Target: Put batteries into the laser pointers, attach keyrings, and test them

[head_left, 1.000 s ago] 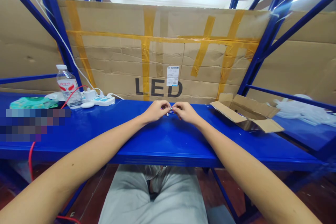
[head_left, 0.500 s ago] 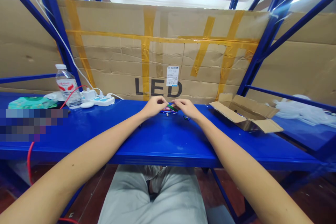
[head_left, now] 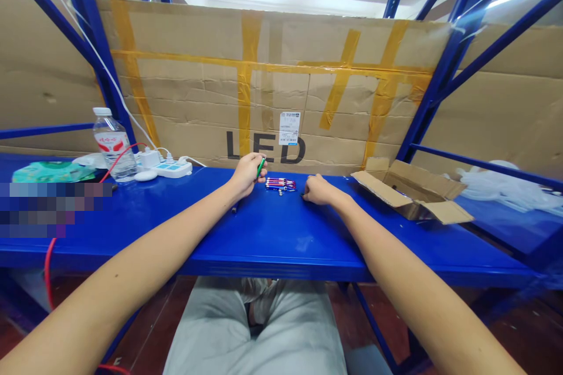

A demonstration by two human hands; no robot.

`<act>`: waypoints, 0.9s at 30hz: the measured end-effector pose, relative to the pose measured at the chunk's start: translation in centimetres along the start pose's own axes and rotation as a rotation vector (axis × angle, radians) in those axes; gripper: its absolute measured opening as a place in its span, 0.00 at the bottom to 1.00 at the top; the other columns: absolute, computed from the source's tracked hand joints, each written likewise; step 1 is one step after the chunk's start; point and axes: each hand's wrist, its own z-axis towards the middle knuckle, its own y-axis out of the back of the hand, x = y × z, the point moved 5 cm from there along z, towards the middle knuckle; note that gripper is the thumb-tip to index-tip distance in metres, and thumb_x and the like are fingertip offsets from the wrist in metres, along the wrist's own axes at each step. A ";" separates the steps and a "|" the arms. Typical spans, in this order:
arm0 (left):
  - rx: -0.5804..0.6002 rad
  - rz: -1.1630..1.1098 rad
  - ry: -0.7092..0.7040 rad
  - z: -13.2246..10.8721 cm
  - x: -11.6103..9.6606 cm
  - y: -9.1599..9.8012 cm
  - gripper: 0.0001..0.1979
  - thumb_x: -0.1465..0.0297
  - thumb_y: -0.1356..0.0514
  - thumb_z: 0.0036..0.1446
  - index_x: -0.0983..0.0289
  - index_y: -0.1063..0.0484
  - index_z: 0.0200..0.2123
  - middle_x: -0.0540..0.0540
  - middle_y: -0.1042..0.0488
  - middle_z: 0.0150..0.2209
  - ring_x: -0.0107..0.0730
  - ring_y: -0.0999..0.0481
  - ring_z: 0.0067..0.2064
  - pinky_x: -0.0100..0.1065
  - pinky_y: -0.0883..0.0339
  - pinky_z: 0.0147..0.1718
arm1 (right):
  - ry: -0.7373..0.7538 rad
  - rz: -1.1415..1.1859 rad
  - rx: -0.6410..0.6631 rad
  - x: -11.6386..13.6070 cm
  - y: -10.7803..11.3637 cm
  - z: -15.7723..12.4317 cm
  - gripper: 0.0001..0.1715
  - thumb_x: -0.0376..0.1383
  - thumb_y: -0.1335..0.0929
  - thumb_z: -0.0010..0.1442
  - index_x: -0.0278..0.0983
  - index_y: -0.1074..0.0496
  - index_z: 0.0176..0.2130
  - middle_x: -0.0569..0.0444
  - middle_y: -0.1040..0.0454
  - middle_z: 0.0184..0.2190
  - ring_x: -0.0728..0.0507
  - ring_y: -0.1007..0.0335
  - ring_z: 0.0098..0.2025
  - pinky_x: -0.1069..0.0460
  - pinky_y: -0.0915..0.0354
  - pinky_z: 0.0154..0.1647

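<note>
My left hand [head_left: 249, 174] is closed around a slim green metallic tube [head_left: 261, 167], tilted with its upper end above the fingers. To its right, a bundle of shiny red, purple and blue metallic tubes [head_left: 280, 184] lies on the table, with a small silver piece [head_left: 280, 192] at its front edge. My right hand [head_left: 319, 190] rests low over the tabletop, right of the bundle, fingers curled together. A tiny dark tip shows at its fingertips; the hand hides the rest. Below my left wrist lies a small dark piece [head_left: 234, 209].
An opened cardboard box [head_left: 413, 187] stands on the blue table [head_left: 281, 240] at right. On the left are a water bottle [head_left: 113, 143], a power strip [head_left: 173, 169], a green tissue pack [head_left: 53, 172] and a red cable [head_left: 49, 269]. A tall cardboard sheet [head_left: 197, 99] closes the back.
My hands have separated: the left moved slightly left with the green tube, now tilted upright. My right hand left the tube and dropped over the spot where a small blue piece lay.
</note>
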 end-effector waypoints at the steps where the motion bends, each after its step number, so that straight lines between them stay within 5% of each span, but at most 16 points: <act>1: 0.006 0.030 -0.001 0.0 0.1 -0.1 0.02 0.73 0.44 0.59 0.63 0.35 0.37 0.47 0.34 0.26 0.17 0.40 0.18 0.23 0.52 0.15 | -0.001 0.029 0.040 0.5 -0.1 -0.1 0.17 0.30 0.26 0.43 0.39 0.36 0.15 0.51 0.33 0.16 0.41 0.33 0.30 0.50 0.39 0.29; 3: 0.024 0.120 -0.005 -0.2 0.4 -0.4 0.02 0.71 0.45 0.60 0.63 0.36 0.36 0.46 0.35 0.26 0.16 0.44 0.16 0.23 0.56 0.15 | -0.024 0.113 0.093 1.5 0.2 -0.6 0.14 0.32 0.27 0.45 0.39 0.35 0.16 0.52 0.32 0.17 0.44 0.35 0.25 0.50 0.42 0.27; 8: 0.122 0.513 -0.208 -0.8 1.0 -1.6 0.03 0.71 0.40 0.55 0.63 0.32 0.33 0.47 0.34 0.25 0.23 0.36 0.24 0.27 0.42 0.23 | -0.035 0.521 -0.113 3.3 2.9 -1.6 0.07 0.34 0.34 0.54 0.38 0.35 0.25 0.53 0.29 0.22 0.47 0.36 0.24 0.52 0.43 0.26; 11: 0.261 0.761 -0.467 -2.0 0.9 -2.8 0.07 0.72 0.38 0.53 0.63 0.28 0.37 0.50 0.27 0.31 0.29 0.30 0.33 0.30 0.38 0.34 | -0.055 0.975 -0.037 4.1 2.8 -1.8 0.07 0.36 0.36 0.56 0.39 0.39 0.28 0.57 0.32 0.20 0.48 0.38 0.22 0.53 0.43 0.25; 15: 0.426 0.982 -0.633 -3.4 0.9 -3.8 0.06 0.68 0.43 0.61 0.62 0.27 0.39 0.52 0.24 0.34 0.32 0.27 0.35 0.32 0.39 0.36 | -0.079 1.403 0.047 5.2 2.4 -1.8 0.13 0.38 0.32 0.55 0.39 0.43 0.30 0.64 0.45 0.17 0.53 0.50 0.19 0.55 0.50 0.22; 19: 0.323 1.046 -0.681 -3.3 0.4 -3.4 0.07 0.68 0.42 0.62 0.61 0.29 0.42 0.54 0.23 0.35 0.34 0.26 0.35 0.32 0.39 0.35 | -0.108 1.524 0.126 5.7 2.1 -2.1 0.12 0.36 0.29 0.53 0.38 0.37 0.34 0.67 0.49 0.17 0.54 0.57 0.19 0.56 0.51 0.22; 27: 0.368 1.091 -0.775 -2.8 0.2 -3.1 0.03 0.73 0.42 0.60 0.63 0.27 0.34 0.53 0.23 0.33 0.33 0.25 0.36 0.32 0.37 0.36 | 0.016 1.551 0.277 6.6 1.9 -2.6 0.13 0.40 0.27 0.55 0.32 0.29 0.32 0.59 0.41 0.24 0.51 0.46 0.25 0.52 0.41 0.27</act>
